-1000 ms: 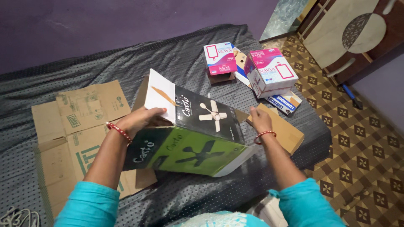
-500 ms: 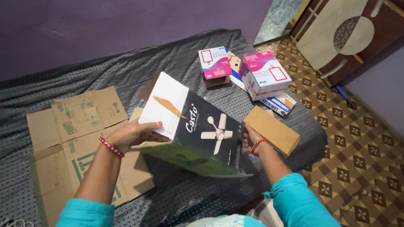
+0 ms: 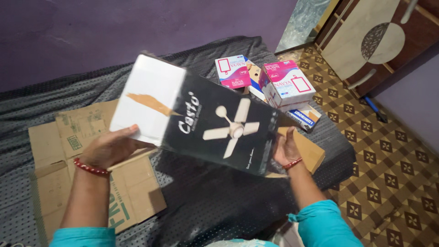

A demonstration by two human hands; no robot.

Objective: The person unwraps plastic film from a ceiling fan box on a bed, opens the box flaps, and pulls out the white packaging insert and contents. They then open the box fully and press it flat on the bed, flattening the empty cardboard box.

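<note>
We see a long black and white fan box (image 3: 201,121) held up in the middle of the frame, above a bed (image 3: 219,196) with a dark dotted cover. The box is tilted, with its white end toward the upper left and its black end toward the lower right.

Our left hand (image 3: 109,147) is at the white end, at the left of the frame. Its fingers wrap under the lower edge of the box, so this grip is grasping the box. Our right hand (image 3: 287,148) is at the black end, to the right of the middle. It presses on that end and holds it too.

Under the box the bed cover is bare, so there is open room in the lower middle. A flat brown cardboard sheet (image 3: 77,160) lies on the bed at the left, below the left hand. A small brown box (image 3: 308,148) lies just behind the right hand, near the right edge of the bed. Pink and white boxes (image 3: 283,82) are stacked at the upper right, near the far corner of the bed. Past the bed edge is a brown patterned floor (image 3: 388,183).
</note>
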